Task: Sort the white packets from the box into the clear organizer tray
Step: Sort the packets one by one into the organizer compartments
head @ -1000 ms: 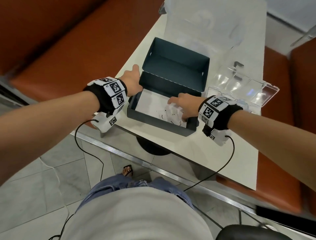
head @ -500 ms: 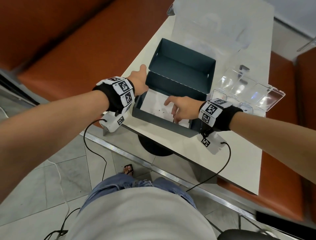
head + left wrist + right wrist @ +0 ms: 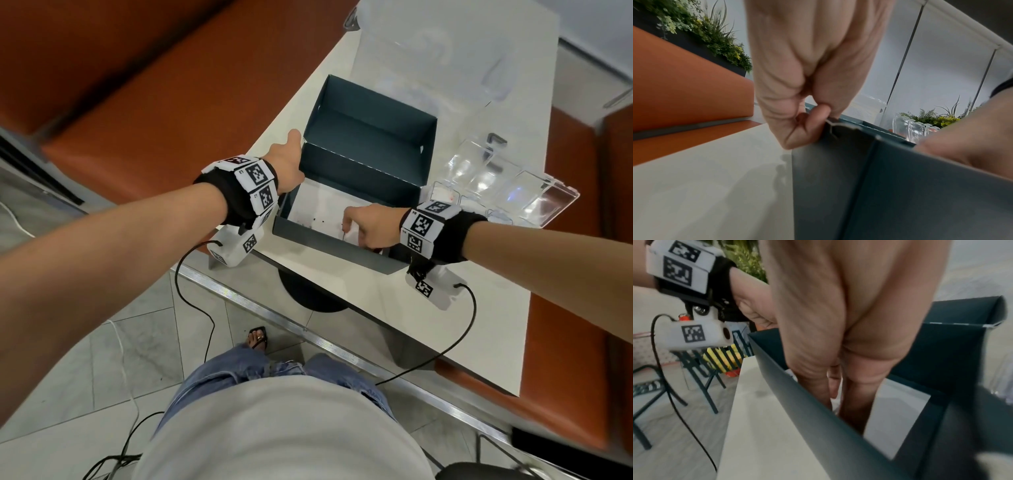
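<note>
A dark teal box [image 3: 325,245] stands open on the white table, its lid tipped back. My left hand [image 3: 291,154] holds the box's far left corner, and in the left wrist view thumb and fingers pinch the rim [image 3: 824,116]. My right hand [image 3: 349,229] is down inside the box near its front wall, fingers curled together on white packets [image 3: 352,237]. In the right wrist view the fingertips [image 3: 833,391] point down at the white box floor and most of the packets are hidden. The clear organizer tray [image 3: 561,195] lies open to the right of the box.
One near tray compartment holds something white with red marks [image 3: 445,196]. A small black item [image 3: 496,138] lies behind the tray. Clear plastic packaging [image 3: 445,44] sits at the table's far end. Orange benches [image 3: 154,102] flank the table, and cables hang from both wristbands.
My right hand's fingers went from flat on the packets to curled together around them near the box's front wall. My left hand stayed on the box corner.
</note>
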Demonstrator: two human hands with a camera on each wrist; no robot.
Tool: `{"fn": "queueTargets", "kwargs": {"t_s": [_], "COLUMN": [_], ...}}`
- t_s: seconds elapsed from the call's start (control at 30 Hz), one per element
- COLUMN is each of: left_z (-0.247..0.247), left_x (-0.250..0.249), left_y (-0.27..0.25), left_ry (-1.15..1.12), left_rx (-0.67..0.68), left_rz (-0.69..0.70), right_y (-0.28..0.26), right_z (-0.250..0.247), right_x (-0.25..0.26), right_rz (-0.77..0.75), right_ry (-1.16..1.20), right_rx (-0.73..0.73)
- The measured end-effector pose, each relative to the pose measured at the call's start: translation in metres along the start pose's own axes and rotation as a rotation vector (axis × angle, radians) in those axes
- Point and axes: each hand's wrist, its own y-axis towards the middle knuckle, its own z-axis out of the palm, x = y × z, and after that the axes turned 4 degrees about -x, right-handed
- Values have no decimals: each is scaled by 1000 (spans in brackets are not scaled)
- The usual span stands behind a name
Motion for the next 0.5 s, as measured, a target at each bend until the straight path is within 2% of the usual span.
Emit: {"fn": "queueTargets", "kwargs": {"t_s": [0.17, 0.3, 0.4, 0.5], "left_z": [0, -1, -2, -2], "left_x": [0, 0, 0, 0], "left_y": [-1, -2, -3, -3], "left_ry": [-9, -10, -19, -14], "left_rx": [-4, 6, 11, 5], "left_rz": [17, 21, 20, 24], "right_y": [7, 10, 6, 7], "right_z": [-17, -34, -28, -15], "right_x": [12, 0, -8, -1], "right_rz": [-68, -12, 113, 155], "right_ry": [350, 295, 264, 225], "right_rx": [-104, -196, -72, 38]}}
